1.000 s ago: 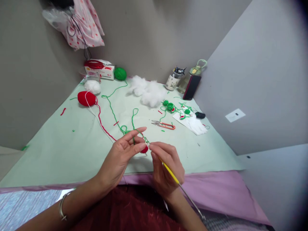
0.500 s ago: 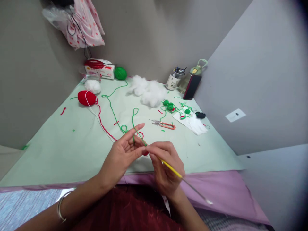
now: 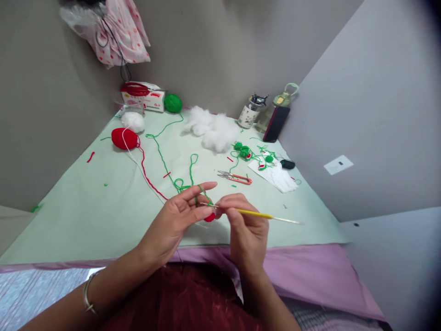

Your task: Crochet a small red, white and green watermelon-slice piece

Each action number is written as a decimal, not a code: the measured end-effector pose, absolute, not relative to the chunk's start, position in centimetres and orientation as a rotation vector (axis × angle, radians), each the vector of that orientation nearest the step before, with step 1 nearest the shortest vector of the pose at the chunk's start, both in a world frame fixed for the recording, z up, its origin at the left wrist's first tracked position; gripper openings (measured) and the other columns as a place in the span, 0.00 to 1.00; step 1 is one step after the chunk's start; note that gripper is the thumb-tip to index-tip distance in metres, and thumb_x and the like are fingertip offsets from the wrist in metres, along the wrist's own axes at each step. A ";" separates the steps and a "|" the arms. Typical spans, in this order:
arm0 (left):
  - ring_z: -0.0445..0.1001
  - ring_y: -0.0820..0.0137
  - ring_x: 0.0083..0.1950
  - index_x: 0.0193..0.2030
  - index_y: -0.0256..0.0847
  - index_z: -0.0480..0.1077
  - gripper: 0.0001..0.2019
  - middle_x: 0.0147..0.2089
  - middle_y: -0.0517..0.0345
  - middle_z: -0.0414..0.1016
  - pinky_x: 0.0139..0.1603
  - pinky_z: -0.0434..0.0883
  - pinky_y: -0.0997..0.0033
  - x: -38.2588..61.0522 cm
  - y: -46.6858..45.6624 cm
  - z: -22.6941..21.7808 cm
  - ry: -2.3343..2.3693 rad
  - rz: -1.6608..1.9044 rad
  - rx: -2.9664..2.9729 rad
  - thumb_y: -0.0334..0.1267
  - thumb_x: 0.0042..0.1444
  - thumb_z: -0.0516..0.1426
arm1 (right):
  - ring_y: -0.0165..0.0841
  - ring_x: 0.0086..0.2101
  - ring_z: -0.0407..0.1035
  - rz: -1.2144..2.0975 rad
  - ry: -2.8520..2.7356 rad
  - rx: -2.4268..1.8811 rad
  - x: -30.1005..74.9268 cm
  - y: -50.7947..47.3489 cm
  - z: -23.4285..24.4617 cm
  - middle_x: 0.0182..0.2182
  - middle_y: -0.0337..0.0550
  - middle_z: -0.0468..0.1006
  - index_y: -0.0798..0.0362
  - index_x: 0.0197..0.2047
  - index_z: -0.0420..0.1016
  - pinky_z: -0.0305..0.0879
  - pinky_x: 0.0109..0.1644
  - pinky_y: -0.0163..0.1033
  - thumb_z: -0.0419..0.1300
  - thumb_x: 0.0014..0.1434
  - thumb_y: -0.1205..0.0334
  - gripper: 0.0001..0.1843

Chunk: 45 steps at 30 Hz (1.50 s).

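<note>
My left hand [image 3: 179,214] pinches a small red crochet piece [image 3: 210,217] between thumb and fingers, partly hidden by them. Green yarn [image 3: 206,195] runs over its raised index finger down to the piece. My right hand [image 3: 246,225] is closed round a crochet hook with a yellow handle [image 3: 257,214]. The hook's thin metal tip lies at the green yarn just above the red piece, pointing left. Whether the yarn is caught on the tip is too small to tell. Red and white strands lead from the left hand back to a red yarn ball [image 3: 124,138] and a white yarn ball [image 3: 132,121].
Orange thread snips [image 3: 237,178] lie beyond my right hand. Small green crocheted pieces [image 3: 244,151] and a white tissue [image 3: 275,174] are to the right. White stuffing [image 3: 217,133], a green yarn ball [image 3: 172,103], a pen cup [image 3: 248,115] and a phone [image 3: 276,124] stand farther back.
The hook has swung from slanting down to the right to nearly level, and its tip now shows by the green yarn. My right hand has shifted slightly right; more of the red piece is visible.
</note>
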<state>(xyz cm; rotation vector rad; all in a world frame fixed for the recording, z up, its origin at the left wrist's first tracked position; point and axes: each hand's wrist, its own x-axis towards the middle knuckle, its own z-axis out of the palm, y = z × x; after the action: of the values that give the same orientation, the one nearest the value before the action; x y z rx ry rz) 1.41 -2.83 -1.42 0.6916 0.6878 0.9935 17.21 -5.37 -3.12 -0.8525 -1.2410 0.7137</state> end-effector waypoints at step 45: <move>0.74 0.75 0.41 0.55 0.47 0.81 0.16 0.38 0.64 0.72 0.51 0.74 0.75 0.6 -3.4 -1.1 0.898 0.994 1.065 0.35 0.59 0.68 | 0.33 0.38 0.77 0.596 -1.396 -0.834 18.0 -6.2 -2.6 0.36 0.41 0.82 0.49 0.45 0.81 0.75 0.43 0.41 0.55 0.74 0.67 0.13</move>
<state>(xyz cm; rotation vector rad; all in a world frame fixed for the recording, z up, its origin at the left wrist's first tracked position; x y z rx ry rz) 0.62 -3.44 -1.08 1.0652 0.8981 0.9936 18.00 -6.18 -2.63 -0.8337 -1.3955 0.5965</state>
